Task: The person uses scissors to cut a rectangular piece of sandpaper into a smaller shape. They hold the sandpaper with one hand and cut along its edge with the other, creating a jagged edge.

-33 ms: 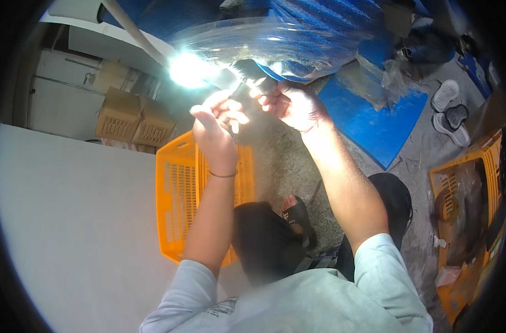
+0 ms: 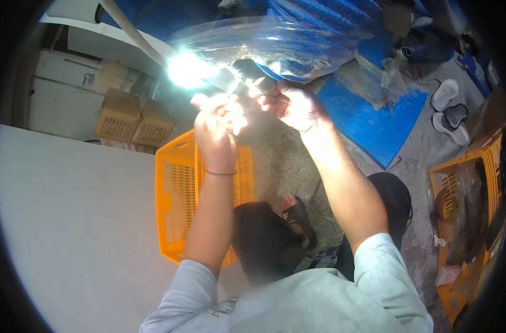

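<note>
My left hand (image 2: 217,119) is raised under the bright lamp (image 2: 190,70), its fingers curled together. Glare washes out its fingertips, and whatever they hold cannot be made out. Just to the right, my right hand (image 2: 298,109) pinches a small dark grey piece (image 2: 265,85), thumb on top and fingers beneath. That piece is beside a dark rounded part (image 2: 245,69) under the edge of a clear plastic cover (image 2: 230,40). Behind the cover bulges blue plastic sheeting (image 2: 325,28). The two hands are close together but apart.
Below my left forearm stands an orange plastic crate (image 2: 175,194), beside a white panel (image 2: 69,222). Cardboard boxes (image 2: 118,116) are at the far left. A blue board (image 2: 378,122) lies on the floor, with white shoes (image 2: 446,95) farther right. Another orange crate (image 2: 442,266) holds assorted items.
My left hand has turned slightly at the wrist, and its fingers have drawn in further and brighter under the lamp. My right hand has hardly moved.
</note>
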The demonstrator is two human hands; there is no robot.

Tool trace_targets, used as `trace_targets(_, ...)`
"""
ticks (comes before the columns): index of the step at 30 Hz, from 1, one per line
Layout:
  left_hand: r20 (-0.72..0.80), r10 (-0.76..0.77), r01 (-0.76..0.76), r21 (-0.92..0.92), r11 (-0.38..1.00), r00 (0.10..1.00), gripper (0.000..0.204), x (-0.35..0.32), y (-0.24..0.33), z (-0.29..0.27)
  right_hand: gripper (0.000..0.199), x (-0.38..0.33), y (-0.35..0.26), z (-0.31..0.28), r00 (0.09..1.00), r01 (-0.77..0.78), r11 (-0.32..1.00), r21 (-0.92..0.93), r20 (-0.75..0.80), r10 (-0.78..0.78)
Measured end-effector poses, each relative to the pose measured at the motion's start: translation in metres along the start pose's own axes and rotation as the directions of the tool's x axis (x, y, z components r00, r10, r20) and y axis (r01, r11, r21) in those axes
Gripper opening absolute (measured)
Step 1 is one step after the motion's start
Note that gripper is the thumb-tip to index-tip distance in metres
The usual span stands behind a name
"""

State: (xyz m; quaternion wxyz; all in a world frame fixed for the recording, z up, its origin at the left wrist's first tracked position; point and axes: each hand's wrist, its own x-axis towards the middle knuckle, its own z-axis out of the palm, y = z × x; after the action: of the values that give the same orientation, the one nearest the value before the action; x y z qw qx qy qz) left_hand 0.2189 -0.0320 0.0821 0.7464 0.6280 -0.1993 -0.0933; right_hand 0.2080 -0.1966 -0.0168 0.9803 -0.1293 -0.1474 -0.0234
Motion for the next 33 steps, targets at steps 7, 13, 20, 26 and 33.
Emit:
trace_targets(7, 0.010, -0.151, 0.150, -0.167, 0.974, 0.989, 0.026, 0.016, 0.010, 0.012, 0.032, 0.008, 0.001, -0.008, 0.988, -0.002, 0.996, 0.085, 0.154, -0.011)
trace_targets(13, -0.004, -0.009, 0.009, 0.072, 0.997, 1.000, 0.019, 0.010, 0.017, 0.025, 0.039, 0.004, 0.001, -0.001, 0.997, 0.034, 0.999, 0.016, 0.072, -0.035)
trace_targets(20, 0.028, -0.069, 0.067, 0.039, 0.997, 0.997, 0.018, 0.011, 0.019, 0.026, 0.039, 0.003, 0.001, 0.004, 0.997, 0.043, 0.998, -0.046, 0.063, -0.040)
trace_targets(26, 0.046, 0.114, -0.120, 0.186, 0.975, 0.992, 0.015, 0.004, 0.010, 0.030, 0.034, 0.005, 0.002, -0.001, 0.994, 0.010, 0.999, 0.031, 0.104, -0.014)
trace_targets(33, 0.111, 0.351, -0.348, 0.575, 0.741, 0.930, 0.013, 0.011, 0.003, 0.022, 0.036, 0.009, 0.001, -0.003, 0.996, -0.022, 0.999, 0.036, 0.084, 0.019)
